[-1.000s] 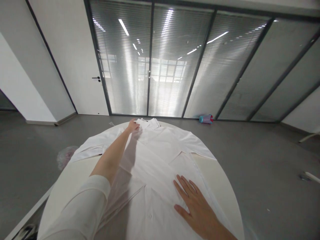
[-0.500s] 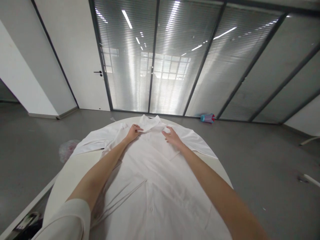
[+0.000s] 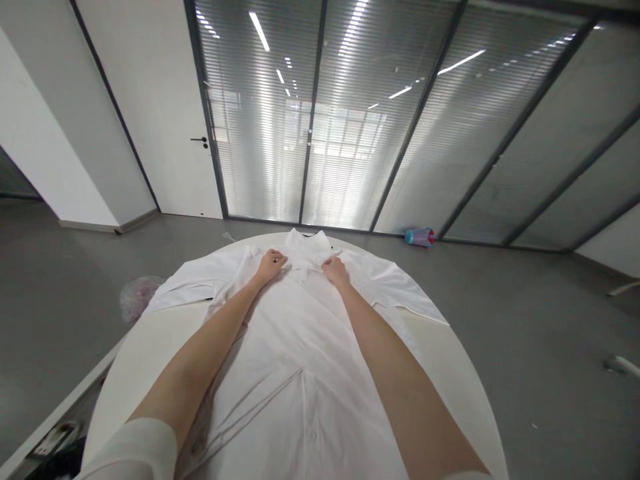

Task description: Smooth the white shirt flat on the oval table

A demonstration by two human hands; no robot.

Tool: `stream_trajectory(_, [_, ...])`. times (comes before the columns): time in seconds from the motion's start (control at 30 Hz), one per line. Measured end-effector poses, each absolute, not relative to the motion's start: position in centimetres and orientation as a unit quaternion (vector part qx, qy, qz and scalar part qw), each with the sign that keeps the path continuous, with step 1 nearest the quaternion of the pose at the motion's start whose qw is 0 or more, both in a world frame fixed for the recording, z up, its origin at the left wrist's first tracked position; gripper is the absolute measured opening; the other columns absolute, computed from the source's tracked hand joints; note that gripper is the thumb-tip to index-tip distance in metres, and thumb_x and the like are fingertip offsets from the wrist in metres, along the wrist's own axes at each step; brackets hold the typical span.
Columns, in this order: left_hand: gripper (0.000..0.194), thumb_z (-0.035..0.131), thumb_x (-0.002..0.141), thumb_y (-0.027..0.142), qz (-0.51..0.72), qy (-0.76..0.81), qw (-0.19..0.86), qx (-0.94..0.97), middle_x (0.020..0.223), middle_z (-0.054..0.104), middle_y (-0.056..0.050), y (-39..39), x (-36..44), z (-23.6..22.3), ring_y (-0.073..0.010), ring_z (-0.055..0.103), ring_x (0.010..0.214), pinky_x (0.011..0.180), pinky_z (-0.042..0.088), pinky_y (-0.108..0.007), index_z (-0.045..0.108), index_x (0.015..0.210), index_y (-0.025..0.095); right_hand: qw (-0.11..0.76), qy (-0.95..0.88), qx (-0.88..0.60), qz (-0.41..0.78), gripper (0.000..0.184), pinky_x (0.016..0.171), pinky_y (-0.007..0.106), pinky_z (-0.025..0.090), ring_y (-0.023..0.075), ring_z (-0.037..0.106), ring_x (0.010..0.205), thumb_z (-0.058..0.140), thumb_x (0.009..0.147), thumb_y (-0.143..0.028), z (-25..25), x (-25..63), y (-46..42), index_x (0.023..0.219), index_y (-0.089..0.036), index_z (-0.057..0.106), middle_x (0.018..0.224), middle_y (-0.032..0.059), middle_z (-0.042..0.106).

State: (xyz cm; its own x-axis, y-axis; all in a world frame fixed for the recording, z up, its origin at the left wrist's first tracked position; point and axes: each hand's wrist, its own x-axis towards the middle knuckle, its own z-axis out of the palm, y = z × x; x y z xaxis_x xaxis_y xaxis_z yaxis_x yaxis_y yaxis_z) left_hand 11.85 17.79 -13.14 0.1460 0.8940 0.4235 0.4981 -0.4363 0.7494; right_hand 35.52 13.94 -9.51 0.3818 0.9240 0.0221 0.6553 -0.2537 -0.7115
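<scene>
Beneath our fingers, a white cotton button shirt (image 3: 300, 347) lies spread on a round white table (image 3: 440, 353). Our left hand (image 3: 271, 267) and right hand (image 3: 335, 271) sit fingers-together beside the collar (image 3: 303, 241); pinching unclear. Dragging could wrinkle it.

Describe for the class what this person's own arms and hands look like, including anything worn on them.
Both the left hand and the right hand are bare, with no gloves, and no watch or bracelet shows. The forearms are bare too. A loose white sleeve ends partway up the left arm, and a sliver of white sleeve shows on the right arm at the picture's bottom edge.
</scene>
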Motion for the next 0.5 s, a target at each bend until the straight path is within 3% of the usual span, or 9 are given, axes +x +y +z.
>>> stream_trajectory(0.1, [0.019, 0.063, 0.072, 0.014, 0.435, 0.499, 0.221, 0.716, 0.097, 0.063, -0.008, 18.0, 11.9, -13.3, -0.0196, 0.061, 0.09, 0.084, 0.053, -0.031, 0.076, 0.087, 0.015, 0.303, -0.528, -0.772, 0.184, 0.014, 0.09, 0.035, 0.049, 0.026, 0.064, 0.104, 0.058, 0.08, -0.021, -10.4, 35.9, 13.5, 0.089, -0.019, 0.069, 0.101, 0.0104, 0.071])
stream_trajectory(0.2, [0.048, 0.063, 0.067, 0.01, 0.433, 0.527, 0.214, 0.699, 0.106, 0.061, -0.011, 18.2, 11.8, -13.3, -0.0187, 0.062, 0.09, 0.084, 0.053, -0.031, 0.07, 0.115, 0.013, 0.289, -0.549, -0.766, 0.168, 0.021, 0.087, 0.032, 0.049, 0.0234, 0.065, 0.102, 0.052, 0.085, -0.025, -10.6, 36.0, 13.4, 0.098, -0.021, 0.069, 0.104, 0.0084, 0.071])
stream_trajectory(0.3, [0.064, 0.064, 0.07, 0.015, 0.413, 0.548, 0.218, 0.694, 0.099, 0.064, -0.01, 18.5, 11.5, -12.8, -0.0175, 0.062, 0.081, 0.079, 0.053, -0.031, 0.057, 0.134, 0.012, 0.275, -0.585, -0.749, 0.143, 0.028, 0.084, 0.03, 0.049, 0.0208, 0.064, 0.099, 0.052, 0.087, -0.026, -10.8, 35.9, 12.7, 0.112, -0.024, 0.064, 0.105, 0.0049, 0.07])
stream_trajectory(0.4, [0.055, 0.065, 0.072, 0.02, 0.361, 0.541, 0.229, 0.724, 0.076, 0.065, -0.004, 19.0, 11.0, -11.7, -0.0168, 0.061, 0.068, 0.072, 0.051, -0.031, 0.063, 0.127, 0.013, 0.252, -0.627, -0.73, 0.104, 0.031, 0.088, 0.034, 0.046, 0.0231, 0.06, 0.102, 0.052, 0.089, -0.028, -10.7, 36.0, 11.7, 0.119, -0.026, 0.061, 0.103, 0.0046, 0.069])
stream_trajectory(0.5, [0.048, 0.067, 0.07, 0.022, 0.306, 0.53, 0.216, 0.761, 0.066, 0.065, -0.002, 19.1, 10.2, -10.4, -0.0192, 0.062, 0.07, 0.078, 0.047, -0.033, 0.07, 0.118, 0.018, 0.222, -0.667, -0.708, 0.069, 0.029, 0.095, 0.038, 0.041, 0.0277, 0.054, 0.111, 0.051, 0.093, -0.032, -10.0, 36.4, 11.3, 0.12, -0.028, 0.061, 0.103, 0.0072, 0.069])
